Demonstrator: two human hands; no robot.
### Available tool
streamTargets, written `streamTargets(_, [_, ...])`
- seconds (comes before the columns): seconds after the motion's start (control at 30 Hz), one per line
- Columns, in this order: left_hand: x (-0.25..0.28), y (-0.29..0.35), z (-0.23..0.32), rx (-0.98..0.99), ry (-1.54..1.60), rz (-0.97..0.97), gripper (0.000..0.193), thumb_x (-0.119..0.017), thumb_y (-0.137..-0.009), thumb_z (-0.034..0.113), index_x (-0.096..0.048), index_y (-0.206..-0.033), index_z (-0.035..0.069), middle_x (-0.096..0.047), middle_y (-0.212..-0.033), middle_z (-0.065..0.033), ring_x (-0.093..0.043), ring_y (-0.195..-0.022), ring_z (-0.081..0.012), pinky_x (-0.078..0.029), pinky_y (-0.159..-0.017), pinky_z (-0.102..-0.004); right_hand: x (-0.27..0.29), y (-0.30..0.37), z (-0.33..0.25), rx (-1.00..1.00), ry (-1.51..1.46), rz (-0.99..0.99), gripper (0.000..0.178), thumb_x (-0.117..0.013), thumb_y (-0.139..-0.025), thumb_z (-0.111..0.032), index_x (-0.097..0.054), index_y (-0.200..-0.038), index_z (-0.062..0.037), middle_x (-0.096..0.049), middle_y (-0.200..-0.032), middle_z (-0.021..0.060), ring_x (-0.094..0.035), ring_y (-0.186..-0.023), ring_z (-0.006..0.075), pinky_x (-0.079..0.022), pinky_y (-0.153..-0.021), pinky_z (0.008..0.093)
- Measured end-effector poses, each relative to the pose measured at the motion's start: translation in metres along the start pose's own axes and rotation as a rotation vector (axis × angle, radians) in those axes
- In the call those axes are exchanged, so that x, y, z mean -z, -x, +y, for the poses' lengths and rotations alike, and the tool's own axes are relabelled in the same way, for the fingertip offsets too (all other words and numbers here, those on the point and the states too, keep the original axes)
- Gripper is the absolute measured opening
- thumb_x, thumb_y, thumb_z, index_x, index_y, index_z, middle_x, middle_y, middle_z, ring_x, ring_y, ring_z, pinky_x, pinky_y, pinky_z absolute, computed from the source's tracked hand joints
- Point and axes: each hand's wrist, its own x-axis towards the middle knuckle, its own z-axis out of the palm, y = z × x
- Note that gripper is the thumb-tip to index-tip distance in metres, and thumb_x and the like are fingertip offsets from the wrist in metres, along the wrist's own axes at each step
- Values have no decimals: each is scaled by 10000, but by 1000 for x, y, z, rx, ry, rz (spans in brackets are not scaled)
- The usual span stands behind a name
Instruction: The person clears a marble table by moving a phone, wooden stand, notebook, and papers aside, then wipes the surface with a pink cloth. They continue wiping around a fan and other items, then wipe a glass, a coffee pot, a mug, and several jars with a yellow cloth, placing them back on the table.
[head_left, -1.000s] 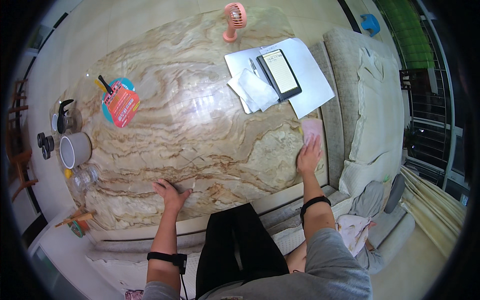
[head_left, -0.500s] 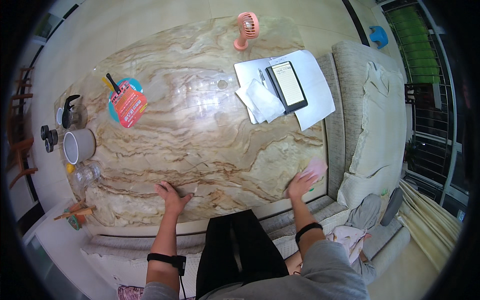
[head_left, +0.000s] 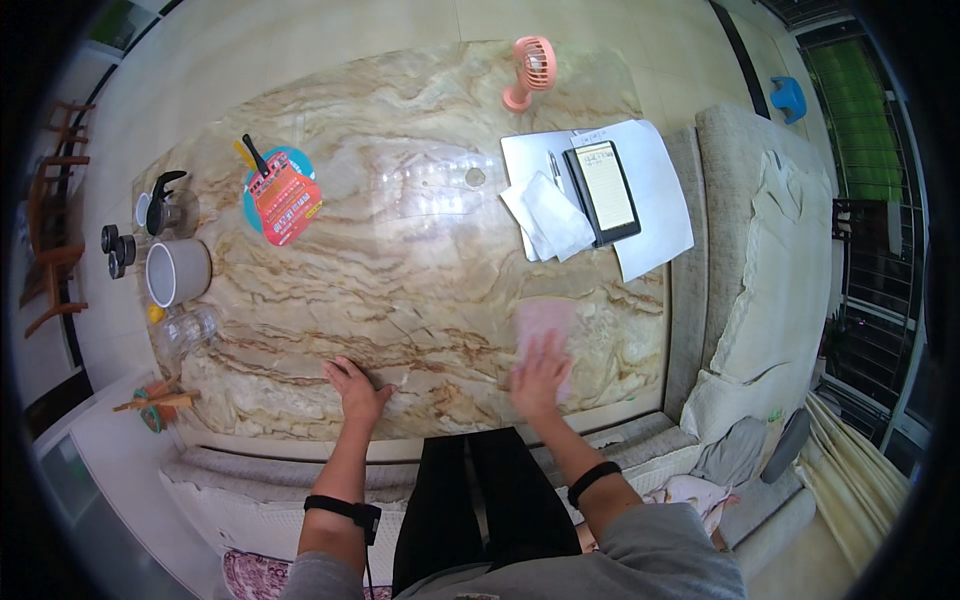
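Observation:
Toward the near right of the marble-patterned table [head_left: 440,290], my right hand [head_left: 541,378] lies with outstretched fingers on a pink cloth [head_left: 545,315]. Part of the cloth spreads out beyond the fingertips, flat against the tabletop; the rest is under my palm. My left hand [head_left: 360,390] rests near the front edge, thumb apart from the fingers, touching the bare surface and holding nothing.
At the back stands a pink handheld fan [head_left: 530,70]. White papers [head_left: 655,200] hold a dark-framed tablet [head_left: 603,190], a pen and a folded white cloth [head_left: 556,215]. Left lie hand fans [head_left: 285,205], a white-grey bin [head_left: 180,273], a glass kettle [head_left: 165,205] and clear glassware [head_left: 188,330]. A sofa borders the right.
My right hand has slid leftward across the table with the pink cloth, away from the right edge. My left hand stays on the tabletop. The whole view has shifted slightly.

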Motion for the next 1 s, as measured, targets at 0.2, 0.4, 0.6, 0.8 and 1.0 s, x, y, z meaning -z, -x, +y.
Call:
streamTargets(0.2, [8,-9,-8,26,138,210,1289,-933,-633,278,-87,-1544,-60,-58,-1602,-327,-100,-1499,-446,-191,-1217,-428,15,-41,-47,277,-9,-26,691,-587,-922,-259,-334,-1508,7,-218,-1609,224,-167,-1494,416,-154,-1182,583])
streamTargets(0.4, [19,-37,-20,-9,106,172,1330,-951,-595,270,-82,-1548,-58,-48,-1608,-321,-108,-1498,-451,-193,-1220,-425,26,-135,-92,346,-20,66,689,-583,-922,-277,-348,-1500,17,-228,-1610,215,-176,-1497,394,-150,-1205,529])
streamTargets(0.6, [18,-32,-14,-4,126,216,1352,-953,-562,282,-90,-1539,-80,-54,-1603,-333,-109,-1494,-468,-191,-1221,-431,32,-273,-165,402,-22,234,693,-563,-936,-307,-337,-1513,6,-207,-1624,198,-147,-1510,377,-141,-1211,512])
streamTargets(0.8, [21,-32,-8,33,73,181,1334,-934,-590,316,-82,-1538,-78,-49,-1614,-307,-126,-1496,-457,-266,-1181,-530,26,-316,-215,511,29,160,682,-560,-940,-302,-331,-1527,-41,-221,-1628,165,-160,-1507,370,-161,-1205,518])
streamTargets(1.0, [26,-33,-6,54,55,147,1324,-916,-618,370,-78,-1541,-77,-10,-1617,-303,-103,-1500,-458,-289,-1168,-536,-13,-199,-244,821,58,-177,612,-571,-909,-237,-418,-1481,-83,-302,-1597,131,-271,-1465,353,-217,-1189,524])
